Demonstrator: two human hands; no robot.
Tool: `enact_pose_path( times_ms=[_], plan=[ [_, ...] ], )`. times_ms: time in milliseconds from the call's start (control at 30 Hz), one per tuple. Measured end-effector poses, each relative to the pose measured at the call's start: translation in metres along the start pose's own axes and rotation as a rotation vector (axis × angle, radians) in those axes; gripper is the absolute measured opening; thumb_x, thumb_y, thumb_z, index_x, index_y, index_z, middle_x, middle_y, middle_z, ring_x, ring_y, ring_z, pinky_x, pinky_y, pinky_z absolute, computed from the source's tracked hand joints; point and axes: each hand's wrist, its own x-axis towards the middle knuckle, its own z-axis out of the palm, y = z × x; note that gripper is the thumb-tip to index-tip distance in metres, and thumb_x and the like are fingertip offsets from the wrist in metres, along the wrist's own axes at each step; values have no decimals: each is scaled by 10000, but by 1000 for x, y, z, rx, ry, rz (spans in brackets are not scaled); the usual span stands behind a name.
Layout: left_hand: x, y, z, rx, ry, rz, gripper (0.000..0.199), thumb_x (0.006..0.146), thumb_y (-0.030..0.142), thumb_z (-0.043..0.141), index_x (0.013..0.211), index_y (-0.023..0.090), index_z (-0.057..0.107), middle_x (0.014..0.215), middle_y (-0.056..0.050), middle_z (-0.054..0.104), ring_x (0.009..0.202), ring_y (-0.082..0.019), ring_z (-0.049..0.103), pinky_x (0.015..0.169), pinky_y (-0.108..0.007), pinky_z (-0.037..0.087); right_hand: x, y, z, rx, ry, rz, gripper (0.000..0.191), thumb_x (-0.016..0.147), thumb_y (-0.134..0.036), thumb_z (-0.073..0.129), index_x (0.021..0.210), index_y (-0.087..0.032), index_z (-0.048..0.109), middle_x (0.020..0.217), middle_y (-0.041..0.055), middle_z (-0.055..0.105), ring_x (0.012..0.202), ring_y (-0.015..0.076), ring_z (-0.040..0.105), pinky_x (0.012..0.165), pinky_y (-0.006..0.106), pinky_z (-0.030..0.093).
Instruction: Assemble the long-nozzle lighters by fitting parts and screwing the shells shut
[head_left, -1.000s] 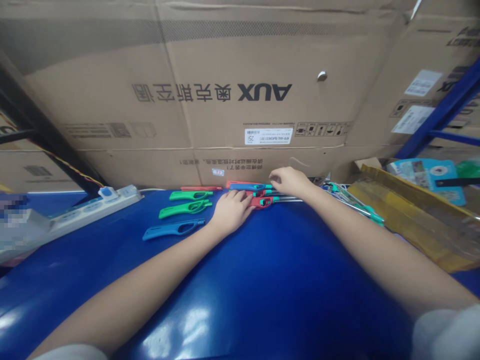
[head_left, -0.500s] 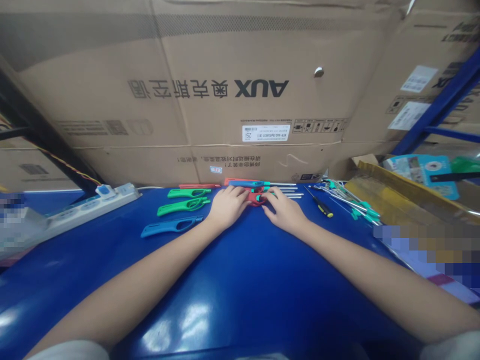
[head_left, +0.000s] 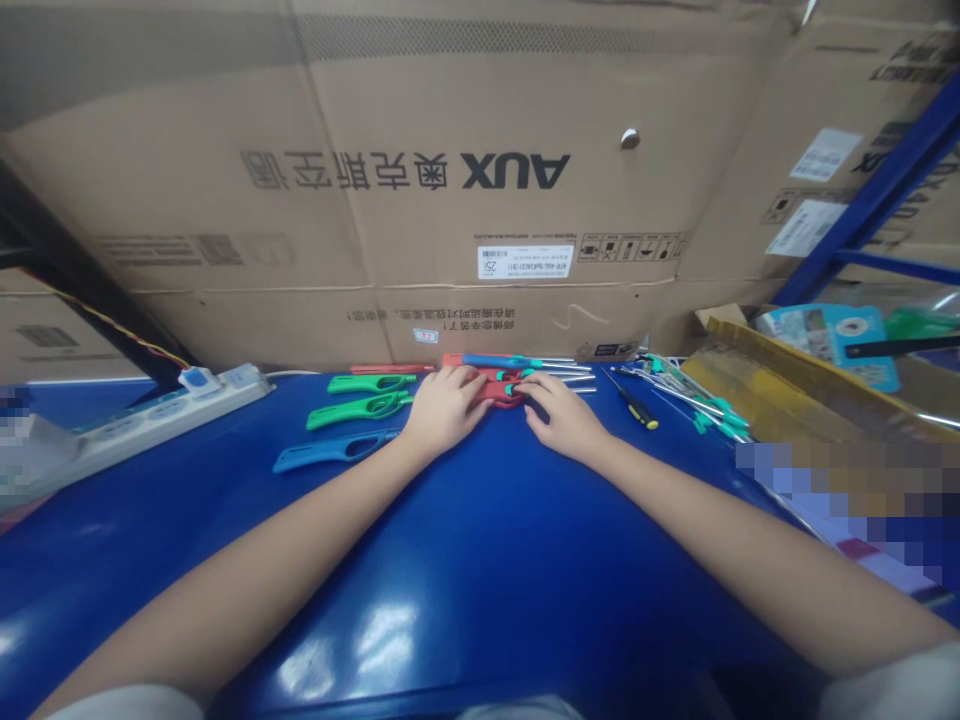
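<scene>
My left hand (head_left: 444,408) is closed over the handle of a red stick lighter (head_left: 504,390) near the back of the blue table. The fingers of my right hand (head_left: 564,412) are bent round its front end, by a green piece; the fingertips are partly hidden. Just behind lie another red lighter and a blue lighter (head_left: 491,361), with metal tubes (head_left: 577,378) pointing right. Left of my left hand are two green lighter bodies (head_left: 358,408), a blue lighter body (head_left: 330,452) and a thin red one (head_left: 390,369), showing no tubes.
A yellow-black screwdriver (head_left: 639,410) lies to the right, beside a pile of metal rods with green parts (head_left: 705,405). A taped cardboard box (head_left: 739,365) stands further right. At left is a white power strip (head_left: 176,408). A large carton (head_left: 420,220) walls off the back.
The blue lighter at the back has shifted away and tipped, baring more of the red lighters. Both hands stay at the red lighter. The whole view has shifted slightly.
</scene>
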Motion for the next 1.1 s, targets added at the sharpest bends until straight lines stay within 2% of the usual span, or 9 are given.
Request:
enact_pose_path(
  times_ms=[267,467,800,1100],
  plan=[
    [-1,0,-1,-62,8,4,332,976,370,581,1247,215,691,1251,-110,692,1132,-293,623,905,-423,496,0,2,1,53,7,-19,345,903,-136,530,1226,-198,631,1250,131,628,1159,274,620,989,463,547],
    [-1,-3,1,-114,32,-21,283,994,350,557,1187,215,715,1174,-91,722,1083,-273,644,888,-406,511,-1,2,2,88,18,-38,327,916,-146,515,1222,-194,618,1242,139,613,1147,269,630,979,462,561],
    [-1,-7,3,-147,67,-81,244,973,329,575,1093,212,752,1145,-78,738,980,-264,642,858,-401,515,-1,7,6,123,40,-101,370,898,-105,511,1247,-190,597,1298,145,614,1233,271,598,1073,484,511],
    [0,1,-3,-125,54,-96,259,919,341,603,1100,224,747,1178,-88,715,1041,-293,625,881,-435,490,-1,5,4,87,24,-79,341,906,-138,526,1230,-190,619,1274,149,606,1214,290,578,1044,515,509]
  ],
)
